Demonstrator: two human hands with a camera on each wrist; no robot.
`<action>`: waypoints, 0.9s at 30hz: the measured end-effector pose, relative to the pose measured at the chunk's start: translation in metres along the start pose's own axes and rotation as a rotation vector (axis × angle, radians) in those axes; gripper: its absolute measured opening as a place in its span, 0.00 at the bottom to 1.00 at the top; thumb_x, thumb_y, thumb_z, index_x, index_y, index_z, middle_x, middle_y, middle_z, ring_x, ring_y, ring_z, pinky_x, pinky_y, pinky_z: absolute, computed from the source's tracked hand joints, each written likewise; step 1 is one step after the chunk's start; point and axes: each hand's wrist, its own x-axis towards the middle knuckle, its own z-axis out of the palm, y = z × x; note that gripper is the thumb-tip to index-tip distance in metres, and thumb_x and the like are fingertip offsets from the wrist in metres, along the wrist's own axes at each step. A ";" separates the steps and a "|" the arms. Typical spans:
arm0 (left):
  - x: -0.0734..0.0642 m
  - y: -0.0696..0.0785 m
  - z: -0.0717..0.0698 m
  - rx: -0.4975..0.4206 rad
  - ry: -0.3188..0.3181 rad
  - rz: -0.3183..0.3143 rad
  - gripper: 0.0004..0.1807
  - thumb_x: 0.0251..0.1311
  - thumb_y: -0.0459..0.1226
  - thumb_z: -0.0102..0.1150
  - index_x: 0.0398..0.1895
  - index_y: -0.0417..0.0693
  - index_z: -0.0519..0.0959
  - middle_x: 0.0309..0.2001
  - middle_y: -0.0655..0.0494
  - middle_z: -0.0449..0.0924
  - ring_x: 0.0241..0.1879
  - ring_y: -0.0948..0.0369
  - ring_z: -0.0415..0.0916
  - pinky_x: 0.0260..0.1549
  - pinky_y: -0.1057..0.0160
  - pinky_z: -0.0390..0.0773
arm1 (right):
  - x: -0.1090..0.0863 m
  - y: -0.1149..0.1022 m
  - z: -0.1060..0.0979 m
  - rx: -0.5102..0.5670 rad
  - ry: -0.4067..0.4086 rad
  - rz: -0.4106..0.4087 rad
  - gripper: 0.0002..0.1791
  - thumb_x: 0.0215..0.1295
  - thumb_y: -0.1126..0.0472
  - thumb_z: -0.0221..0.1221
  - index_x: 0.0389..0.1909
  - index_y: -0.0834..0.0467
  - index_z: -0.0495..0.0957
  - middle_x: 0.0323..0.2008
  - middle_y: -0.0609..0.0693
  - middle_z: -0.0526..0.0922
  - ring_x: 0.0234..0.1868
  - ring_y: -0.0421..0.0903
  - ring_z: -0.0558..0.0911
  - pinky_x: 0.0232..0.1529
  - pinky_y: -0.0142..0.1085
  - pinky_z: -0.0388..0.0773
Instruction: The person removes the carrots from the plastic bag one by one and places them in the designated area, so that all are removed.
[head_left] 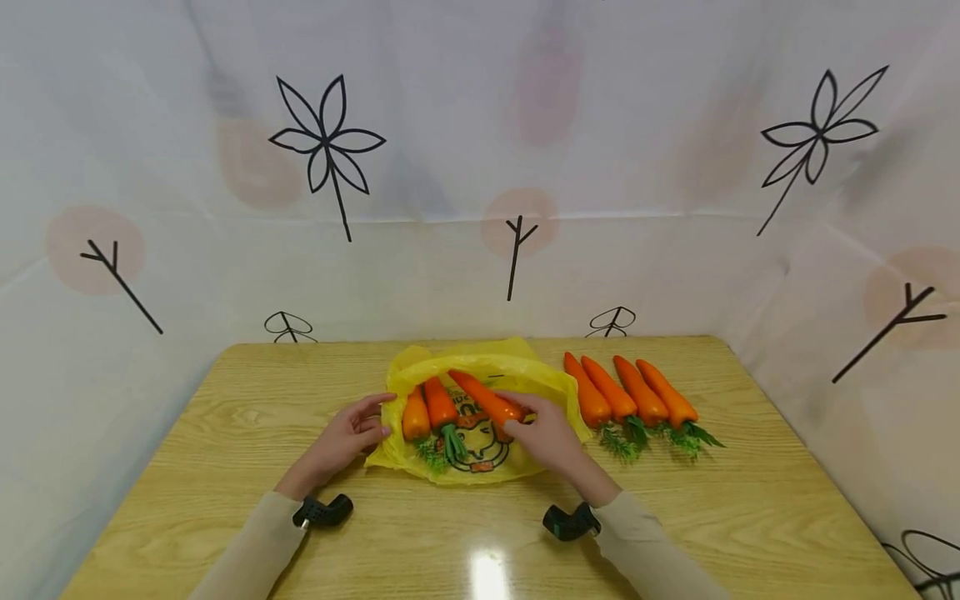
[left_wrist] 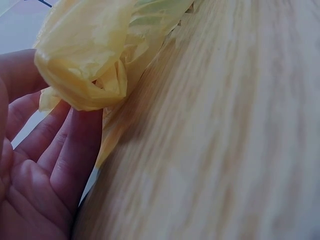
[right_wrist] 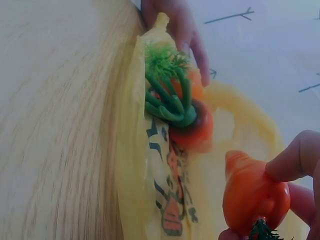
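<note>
A yellow plastic bag (head_left: 517,371) lies open on the wooden table (head_left: 247,392). Two orange carrots (head_left: 429,410) with green tops lie on it, also seen in the right wrist view as carrots (right_wrist: 197,130). My right hand (head_left: 525,412) pinches a third carrot (head_left: 483,396) by its thick end and holds it over the bag; the right wrist view shows this carrot (right_wrist: 252,197) between my fingers (right_wrist: 295,157). My left hand (head_left: 384,415) rests at the bag's left side, its straight fingers (left_wrist: 65,150) lying against the rolled bag edge (left_wrist: 80,75).
Several more carrots (head_left: 637,396) lie in a row on the table right of the bag, tips pointing away. A printed white cloth (head_left: 480,167) walls in the back and both sides. Bare tabletop lies left of the bag and in front of my hands.
</note>
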 end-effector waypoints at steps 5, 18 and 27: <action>-0.001 0.000 -0.001 0.000 0.000 -0.005 0.29 0.72 0.36 0.56 0.74 0.46 0.62 0.22 0.53 0.65 0.21 0.63 0.62 0.25 0.65 0.68 | -0.006 0.001 -0.010 0.021 -0.004 0.010 0.26 0.61 0.65 0.60 0.61 0.42 0.80 0.52 0.51 0.81 0.21 0.44 0.71 0.20 0.35 0.68; 0.000 0.000 -0.001 -0.010 -0.001 -0.007 0.30 0.72 0.35 0.57 0.74 0.45 0.62 0.22 0.54 0.64 0.21 0.63 0.62 0.26 0.65 0.68 | -0.031 0.008 -0.043 -0.081 0.021 -0.049 0.27 0.61 0.68 0.59 0.60 0.44 0.81 0.54 0.52 0.80 0.30 0.47 0.74 0.23 0.34 0.68; 0.000 0.000 -0.001 -0.034 -0.003 0.018 0.30 0.71 0.32 0.56 0.74 0.40 0.62 0.23 0.55 0.64 0.21 0.64 0.61 0.24 0.66 0.66 | -0.046 0.008 -0.062 -0.123 0.026 -0.096 0.28 0.59 0.70 0.59 0.59 0.46 0.82 0.54 0.53 0.80 0.31 0.46 0.75 0.25 0.35 0.72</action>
